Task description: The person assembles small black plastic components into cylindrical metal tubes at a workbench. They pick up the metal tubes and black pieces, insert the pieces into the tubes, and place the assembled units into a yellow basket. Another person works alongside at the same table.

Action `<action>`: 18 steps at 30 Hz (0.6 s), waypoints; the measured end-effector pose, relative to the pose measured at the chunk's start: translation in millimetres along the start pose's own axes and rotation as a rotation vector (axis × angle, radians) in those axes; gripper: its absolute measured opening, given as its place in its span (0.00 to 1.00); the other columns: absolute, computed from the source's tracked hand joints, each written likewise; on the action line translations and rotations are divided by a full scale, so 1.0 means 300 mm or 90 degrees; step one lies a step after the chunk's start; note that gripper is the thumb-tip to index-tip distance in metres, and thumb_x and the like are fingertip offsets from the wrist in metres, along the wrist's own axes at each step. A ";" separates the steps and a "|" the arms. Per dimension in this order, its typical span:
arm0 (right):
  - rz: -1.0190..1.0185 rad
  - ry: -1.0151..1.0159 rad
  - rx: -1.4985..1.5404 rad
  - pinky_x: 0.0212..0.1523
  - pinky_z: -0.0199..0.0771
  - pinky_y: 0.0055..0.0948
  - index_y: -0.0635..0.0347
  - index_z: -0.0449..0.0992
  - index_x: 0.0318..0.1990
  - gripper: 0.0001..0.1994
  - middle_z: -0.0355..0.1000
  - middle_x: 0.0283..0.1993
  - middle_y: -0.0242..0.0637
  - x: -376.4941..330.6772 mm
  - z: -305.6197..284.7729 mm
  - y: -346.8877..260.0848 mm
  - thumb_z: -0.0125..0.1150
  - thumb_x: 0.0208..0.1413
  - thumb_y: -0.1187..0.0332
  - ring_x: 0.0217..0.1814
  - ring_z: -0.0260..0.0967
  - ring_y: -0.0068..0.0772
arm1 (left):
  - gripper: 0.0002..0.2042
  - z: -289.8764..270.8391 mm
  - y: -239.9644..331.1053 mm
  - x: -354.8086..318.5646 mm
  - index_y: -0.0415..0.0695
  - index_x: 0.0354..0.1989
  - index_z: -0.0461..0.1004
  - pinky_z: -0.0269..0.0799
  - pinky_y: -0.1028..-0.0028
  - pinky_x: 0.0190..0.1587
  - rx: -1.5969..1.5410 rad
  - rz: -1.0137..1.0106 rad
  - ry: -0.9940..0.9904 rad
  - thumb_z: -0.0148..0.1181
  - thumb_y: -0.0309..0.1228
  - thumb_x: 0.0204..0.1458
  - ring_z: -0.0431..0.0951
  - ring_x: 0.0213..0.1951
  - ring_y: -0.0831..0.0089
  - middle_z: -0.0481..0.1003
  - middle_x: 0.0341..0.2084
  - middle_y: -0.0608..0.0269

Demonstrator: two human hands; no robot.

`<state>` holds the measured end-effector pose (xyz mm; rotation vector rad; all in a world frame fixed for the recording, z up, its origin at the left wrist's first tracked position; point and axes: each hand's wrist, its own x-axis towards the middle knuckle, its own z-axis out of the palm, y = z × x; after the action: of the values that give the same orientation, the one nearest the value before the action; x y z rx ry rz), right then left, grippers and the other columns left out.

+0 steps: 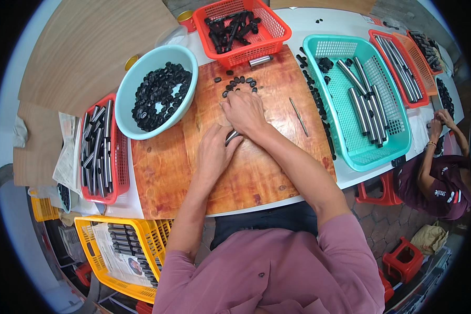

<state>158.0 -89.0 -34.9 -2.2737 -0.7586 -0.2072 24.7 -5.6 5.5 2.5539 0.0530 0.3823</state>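
My left hand (213, 150) is wrapped round a short shiny metal tube (233, 137), low over the wooden board (167, 167). Just beyond it, my right hand (245, 112) is held with the fingers bent and close together; what sits under the fingertips is hidden. Several small black oval caps (250, 80) lie in an arc right past my right fingers. A thin pointed metal rod (299, 117) rests on the board to the right.
A turquoise bowl (188, 112) of black caps stands left, beside a red basket (121, 157) of tubes. Another red basket (233, 60) with black parts is beyond. A turquoise basket (345, 157) with tubes stands right. A yellow crate (97, 267) sits lower left. A co-worker (429, 178) works far right.
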 end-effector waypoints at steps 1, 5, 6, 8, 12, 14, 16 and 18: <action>-0.005 0.014 0.006 0.43 0.69 0.48 0.63 0.79 0.31 0.13 0.78 0.32 0.48 0.003 0.003 0.002 0.62 0.57 0.61 0.38 0.76 0.51 | 0.13 0.004 -0.003 -0.004 0.37 0.42 0.81 0.72 0.59 0.39 -0.005 0.005 0.011 0.70 0.31 0.52 0.76 0.35 0.51 0.74 0.31 0.49; 0.011 0.012 0.032 0.45 0.68 0.49 0.63 0.79 0.32 0.13 0.78 0.33 0.48 0.006 -0.002 -0.007 0.61 0.58 0.60 0.40 0.76 0.52 | 0.13 0.032 -0.022 -0.009 0.39 0.41 0.81 0.72 0.59 0.39 -0.005 0.005 0.055 0.71 0.32 0.50 0.76 0.36 0.53 0.74 0.30 0.52; 0.024 -0.002 0.040 0.47 0.68 0.50 0.63 0.79 0.32 0.13 0.79 0.34 0.49 0.009 -0.009 -0.013 0.61 0.58 0.60 0.41 0.76 0.52 | 0.13 0.034 -0.023 -0.010 0.39 0.41 0.81 0.72 0.59 0.39 -0.006 -0.002 0.050 0.71 0.32 0.49 0.76 0.36 0.53 0.73 0.30 0.53; 0.018 0.011 0.044 0.46 0.68 0.50 0.62 0.79 0.32 0.13 0.79 0.33 0.48 0.014 -0.007 -0.018 0.61 0.58 0.60 0.41 0.76 0.52 | 0.13 0.025 -0.017 -0.010 0.39 0.41 0.81 0.71 0.59 0.38 -0.007 -0.017 0.039 0.71 0.31 0.49 0.75 0.35 0.54 0.72 0.30 0.53; -0.020 0.046 0.031 0.39 0.66 0.48 0.61 0.78 0.30 0.13 0.77 0.31 0.44 -0.007 0.006 -0.003 0.60 0.60 0.60 0.36 0.75 0.49 | 0.13 0.038 -0.028 -0.018 0.38 0.40 0.80 0.71 0.60 0.37 0.007 0.017 0.051 0.71 0.30 0.48 0.74 0.34 0.55 0.71 0.28 0.54; -0.034 0.060 0.025 0.39 0.66 0.48 0.60 0.77 0.30 0.13 0.76 0.30 0.43 -0.027 0.008 -0.003 0.60 0.60 0.60 0.36 0.74 0.49 | 0.13 0.043 -0.028 -0.028 0.37 0.40 0.79 0.71 0.60 0.37 0.011 0.033 0.048 0.71 0.29 0.47 0.74 0.33 0.55 0.70 0.28 0.54; -0.010 0.062 0.019 0.41 0.67 0.47 0.60 0.76 0.31 0.11 0.74 0.32 0.43 -0.021 -0.026 -0.017 0.61 0.58 0.62 0.37 0.73 0.49 | 0.13 0.046 -0.020 -0.006 0.38 0.39 0.78 0.71 0.60 0.36 0.049 0.056 0.054 0.71 0.30 0.47 0.74 0.33 0.55 0.70 0.28 0.54; -0.014 0.060 0.007 0.46 0.66 0.47 0.61 0.76 0.31 0.11 0.75 0.33 0.44 -0.025 0.008 0.017 0.62 0.57 0.62 0.44 0.72 0.48 | 0.13 0.056 -0.010 -0.018 0.38 0.39 0.78 0.71 0.60 0.36 0.076 0.062 0.030 0.71 0.30 0.47 0.74 0.34 0.56 0.70 0.28 0.54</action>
<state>154.5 -93.6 -42.4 -2.2290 -0.7337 -0.3169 24.2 -12.4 -11.1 2.6716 -0.0331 0.4896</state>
